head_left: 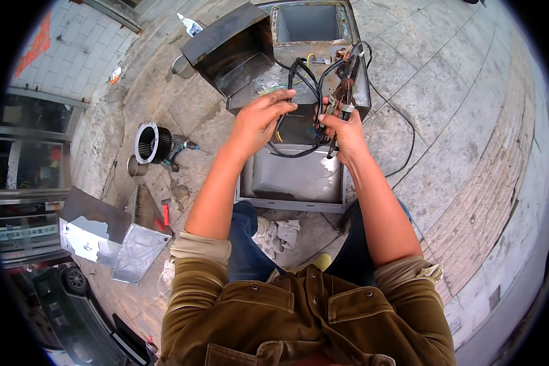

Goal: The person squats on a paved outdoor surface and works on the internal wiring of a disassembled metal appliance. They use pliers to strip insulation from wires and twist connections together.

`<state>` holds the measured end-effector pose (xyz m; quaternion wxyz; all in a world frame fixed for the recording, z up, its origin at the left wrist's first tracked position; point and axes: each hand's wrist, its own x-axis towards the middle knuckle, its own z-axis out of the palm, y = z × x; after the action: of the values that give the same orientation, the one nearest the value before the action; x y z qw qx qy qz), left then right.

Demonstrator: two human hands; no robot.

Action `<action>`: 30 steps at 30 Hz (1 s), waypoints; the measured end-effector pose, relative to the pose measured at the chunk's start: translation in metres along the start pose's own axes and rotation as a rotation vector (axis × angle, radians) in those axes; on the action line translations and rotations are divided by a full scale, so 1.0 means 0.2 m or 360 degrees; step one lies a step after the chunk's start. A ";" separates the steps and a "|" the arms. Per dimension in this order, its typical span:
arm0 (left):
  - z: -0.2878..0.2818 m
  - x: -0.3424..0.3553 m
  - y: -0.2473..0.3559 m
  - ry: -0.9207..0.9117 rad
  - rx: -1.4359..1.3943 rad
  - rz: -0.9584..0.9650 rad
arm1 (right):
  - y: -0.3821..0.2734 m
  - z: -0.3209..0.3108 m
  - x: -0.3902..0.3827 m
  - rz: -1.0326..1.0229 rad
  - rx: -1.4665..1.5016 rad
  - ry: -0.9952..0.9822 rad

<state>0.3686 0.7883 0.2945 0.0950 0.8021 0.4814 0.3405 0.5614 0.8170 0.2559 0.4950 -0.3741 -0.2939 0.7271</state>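
Left hand [257, 123]: half-open at black looped cables [316, 89]; whether we are gripping, we cannot tell.
Right hand [346, 130]: we are clasping a dark, rusty metal assembly [346, 89], fingers curled.
Assembly position: over the grey sheet-metal housing [293, 53].

Two bare hands [256, 125], one wiring bundle [348, 85], one shallow gray tray [296, 175], one fan drum [162, 144], one power drill [179, 148], two round metal containers [136, 167], one white bottle [191, 26].
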 end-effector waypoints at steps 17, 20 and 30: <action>-0.16 -0.04 0.08 -0.0207 -0.0278 0.0063 | 0.01 0.00 -0.02 -0.0134 -0.0466 0.0015; -0.12 -0.05 0.05 -0.0139 -0.0544 -0.0043 | 0.02 -0.03 -0.01 -0.0321 -0.0514 -0.0006; 0.00 -0.02 0.13 0.0034 -0.0600 -0.0102 | -0.08 0.08 -0.20 -0.0642 -0.0809 -0.0303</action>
<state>0.3853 0.7714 0.3060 0.2491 0.7508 0.4353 0.4299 0.5642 0.7836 0.2876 0.4901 -0.3503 -0.5788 0.5496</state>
